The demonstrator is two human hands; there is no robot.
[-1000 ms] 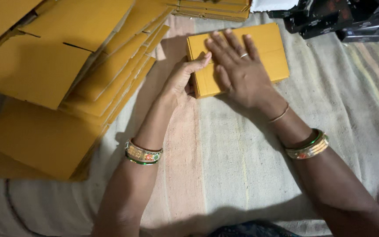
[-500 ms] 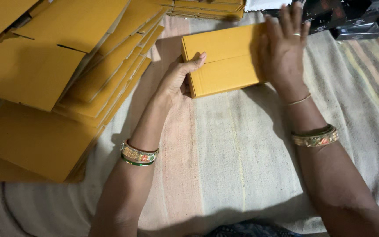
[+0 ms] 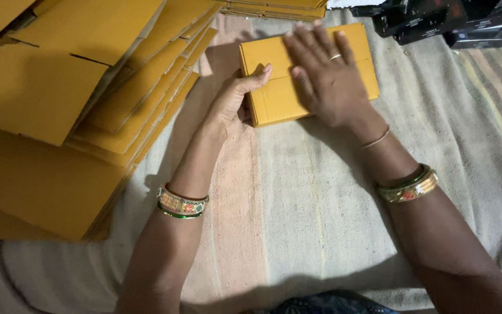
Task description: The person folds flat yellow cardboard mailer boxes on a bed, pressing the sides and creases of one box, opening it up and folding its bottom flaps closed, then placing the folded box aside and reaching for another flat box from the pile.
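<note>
A yellow box [image 3: 297,75] lies flat on a striped cloth [image 3: 315,203], near the far edge of the cloth and a bit right of the middle.

The right hand [image 3: 326,78] lies flat on top of the box. Its fingers are spread out and open, pressing down, so it is not gripping anything. There is a ring [image 3: 335,57] on one finger.

The left hand [image 3: 236,99] is at the left side of the box. Its fingers are curled against that side and the thumb rests on the top edge, so it holds the box lightly at the side.

Both wrists wear bangles [image 3: 181,202], gold with some green and red.

On the left edge of the cloth there is a big pile of flat yellow card sheets [image 3: 76,87]. The sheets lean over each other and reach from the far left corner down past the left arm. More flat yellow sheets [image 3: 274,9] lie at the far edge, just behind the box.

At the far right corner sit some dark boxes [image 3: 437,20], well apart from the hands.
</note>
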